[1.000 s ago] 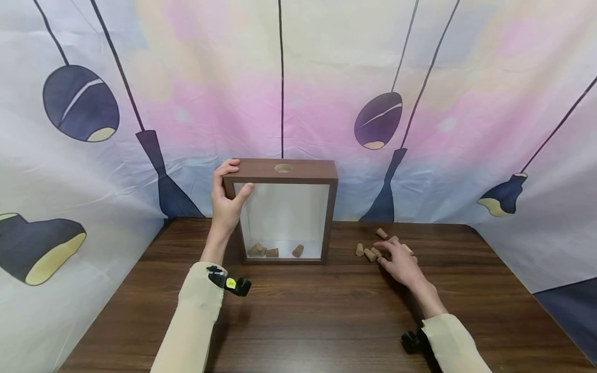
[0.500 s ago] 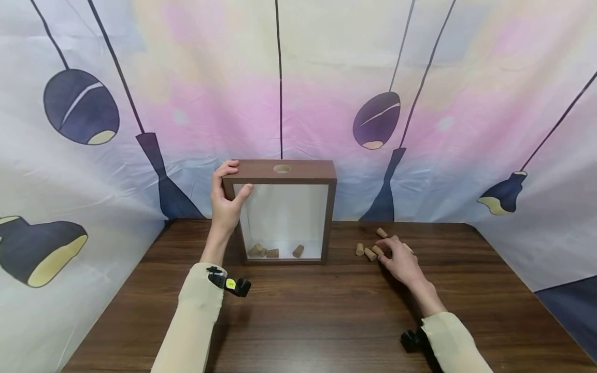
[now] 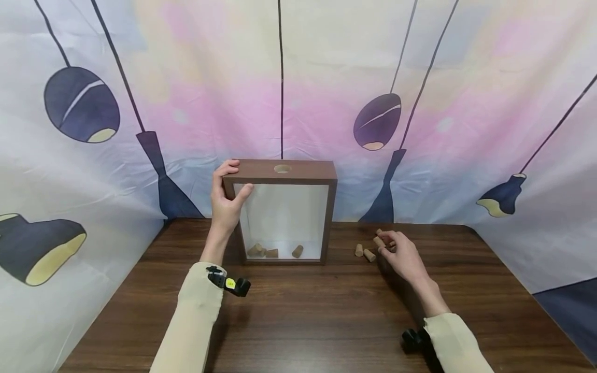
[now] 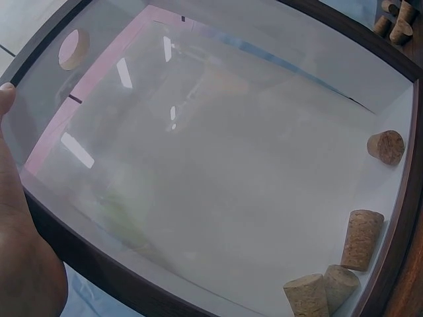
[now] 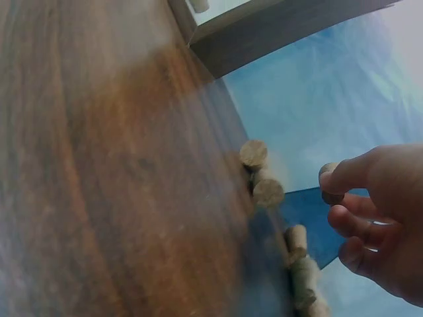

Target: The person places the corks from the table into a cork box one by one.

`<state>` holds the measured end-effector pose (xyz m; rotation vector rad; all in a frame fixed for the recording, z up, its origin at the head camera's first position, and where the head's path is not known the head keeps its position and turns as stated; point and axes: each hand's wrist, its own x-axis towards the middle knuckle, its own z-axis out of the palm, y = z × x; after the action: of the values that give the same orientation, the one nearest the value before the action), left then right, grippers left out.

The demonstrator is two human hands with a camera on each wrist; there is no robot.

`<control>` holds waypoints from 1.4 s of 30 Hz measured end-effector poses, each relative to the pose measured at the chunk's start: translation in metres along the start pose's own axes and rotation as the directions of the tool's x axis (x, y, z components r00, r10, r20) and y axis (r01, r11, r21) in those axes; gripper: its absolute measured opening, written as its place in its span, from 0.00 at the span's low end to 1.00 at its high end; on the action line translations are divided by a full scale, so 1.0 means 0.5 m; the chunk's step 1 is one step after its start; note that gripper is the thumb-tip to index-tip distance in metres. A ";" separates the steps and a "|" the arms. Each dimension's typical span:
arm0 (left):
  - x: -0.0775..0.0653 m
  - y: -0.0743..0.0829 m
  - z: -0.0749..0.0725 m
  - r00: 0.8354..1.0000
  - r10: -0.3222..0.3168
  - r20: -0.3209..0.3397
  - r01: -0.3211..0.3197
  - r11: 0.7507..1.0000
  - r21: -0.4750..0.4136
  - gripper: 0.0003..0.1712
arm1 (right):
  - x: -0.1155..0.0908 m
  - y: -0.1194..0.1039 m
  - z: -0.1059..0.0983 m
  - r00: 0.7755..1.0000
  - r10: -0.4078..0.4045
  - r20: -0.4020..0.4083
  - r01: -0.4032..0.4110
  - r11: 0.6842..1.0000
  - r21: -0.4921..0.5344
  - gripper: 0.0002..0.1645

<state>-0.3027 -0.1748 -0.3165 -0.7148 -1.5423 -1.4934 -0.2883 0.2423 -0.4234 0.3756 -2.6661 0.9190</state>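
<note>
A brown-framed box (image 3: 331, 217) with a clear front stands upright on the table, a round hole (image 3: 282, 169) in its top. Several corks (image 4: 362, 239) lie on the box's floor. My left hand (image 3: 226, 207) grips the upper left corner, thumb over the front and fingers on top. To the right of the box, my right hand (image 3: 407, 258) pinches a cork (image 3: 379, 242) between thumb and fingers. In the right wrist view that cork (image 5: 330, 185) is raised off the table. Other loose corks (image 3: 369, 255) lie close by, some of them hidden behind the right hand in the head view.
The dark wooden table (image 3: 298, 321) reaches back to a hanging cloth (image 3: 317, 93) printed with lamps, which also runs along both sides. A camera (image 3: 230, 283) is strapped to the left wrist, another (image 3: 411, 341) to the right.
My right hand has taken a cork from the loose group and lifted it slightly off the table. The left hand and the box have stayed in place.
</note>
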 end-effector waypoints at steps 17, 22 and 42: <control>-0.007 -0.004 0.005 1.000 -0.011 0.013 0.011 1.000 -0.016 0.25 | 0.019 -0.083 -0.047 0.975 -0.167 -0.145 0.165 0.986 -0.028 0.21; -0.006 -0.002 0.004 1.000 -0.012 0.015 0.012 1.000 -0.016 0.25 | 0.036 -0.116 -0.068 0.959 -0.233 -0.163 0.229 0.972 -0.043 0.21; 0.000 0.000 0.000 1.000 -0.008 0.005 0.009 1.000 -0.016 0.25 | 0.107 -0.262 -0.142 0.872 -0.403 -0.277 0.408 0.912 -0.040 0.20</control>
<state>-0.3026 -0.1749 -0.3165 -0.7224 -1.5403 -1.5129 -0.2801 0.1795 -0.2786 0.7207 -2.2008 0.7961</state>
